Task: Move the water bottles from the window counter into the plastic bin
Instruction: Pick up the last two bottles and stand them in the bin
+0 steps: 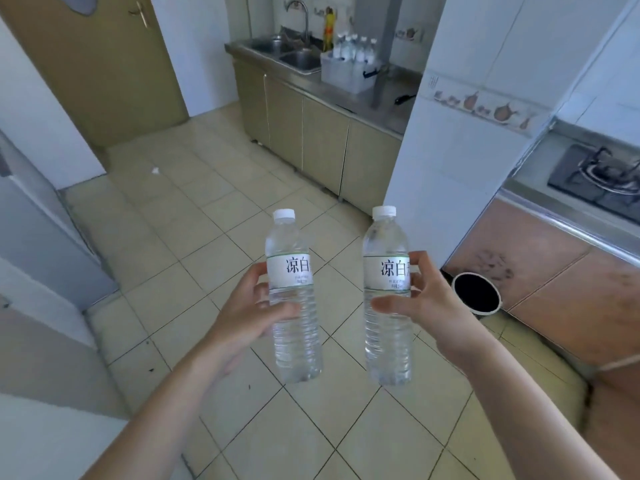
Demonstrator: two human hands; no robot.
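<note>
From your head camera, your left hand (pixel 249 317) grips one water bottle (pixel 294 299) upright, thumb curled across its ribbed middle, fingers wrapped behind the label. Your right hand (pixel 426 306) grips a second water bottle (pixel 387 299) the same way, thumb just under the label. Both bottles hang over the tiled floor (pixel 194 216). Well beyond your fingertips, the plastic bin (pixel 346 76) sits on the steel counter (pixel 388 98) beside the sink (pixel 298 58), several capped bottles (pixel 356 48) standing in it.
</note>
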